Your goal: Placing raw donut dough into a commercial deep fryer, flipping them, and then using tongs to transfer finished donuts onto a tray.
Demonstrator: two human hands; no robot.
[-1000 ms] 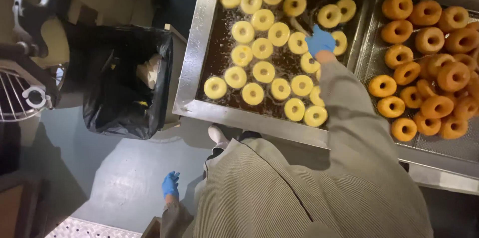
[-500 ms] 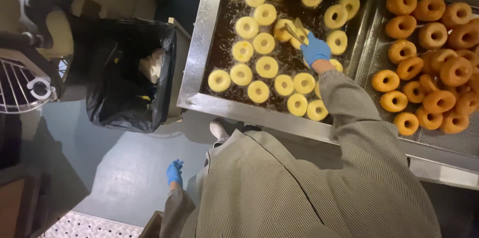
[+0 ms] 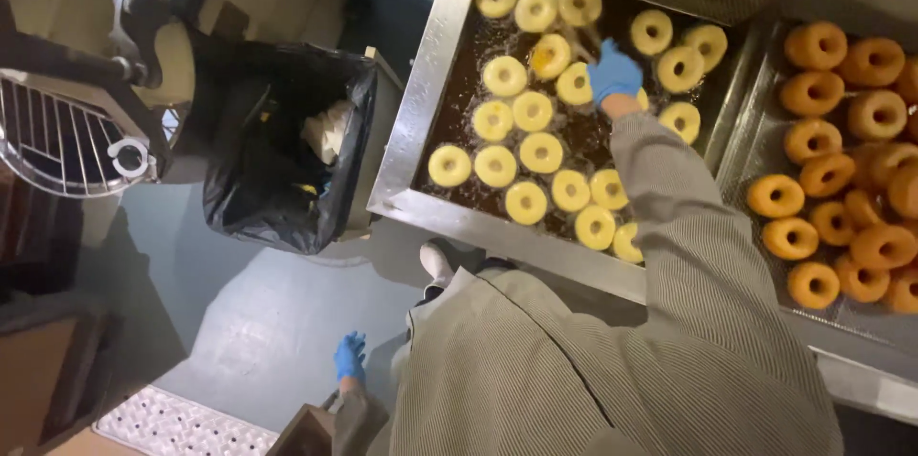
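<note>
Right hand (image 3: 614,72), blue glove, is over the fryer vat (image 3: 421,112), reaching in among the pale doughnuts (image 3: 521,145) floating in dark oil. Looks like it holds a thin stick (image 3: 580,39) running up-left from the glove, long axis diagonal toward the vat's far-left corner, tip by a tilted doughnut (image 3: 551,56); stick is blurred, so low confidence. Right fingers curled, seen from the back; can't tell what they pinch. Pale doughnuts sit in rough rows, most flat w/ holes up, packed close on all sides of the hand, some touching. Striped sleeve (image 3: 688,227) crosses the vat's near rim and covers a doughnut or two at the right edge. Right of the vat: tray (image 3: 755,145) w/ browned doughnuts (image 3: 832,179) piled and overlapping. Left of the vat, just beside it: bin w/ black bag (image 3: 277,160), pale scrap inside. Further left: wire guard and a metal machine frame (image 3: 67,131). Left hand (image 3: 350,358), also blue glove, hangs low by the hip over the grey floor (image 3: 258,322), well apart from the vat, fingers loosely bent, nothing in them. Perforated mat (image 3: 182,423) at bottom left, shoe (image 3: 438,263) under the vat rim.
</note>
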